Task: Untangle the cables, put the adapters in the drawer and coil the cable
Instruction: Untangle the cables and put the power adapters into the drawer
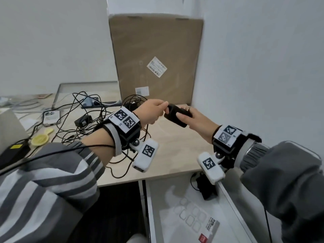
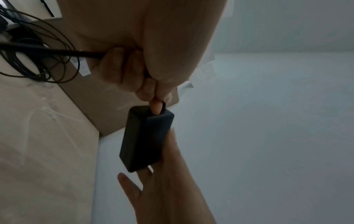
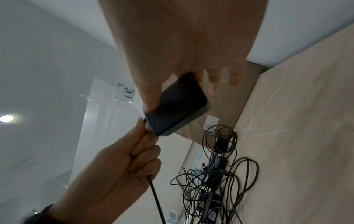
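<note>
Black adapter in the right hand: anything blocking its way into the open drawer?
Mainly the cable: the left hand pinches its plug at the adapter's end, apparently still plugged in. The right hand holds the adapter above the desk. The drawer is open, another adapter at its back.
</note>
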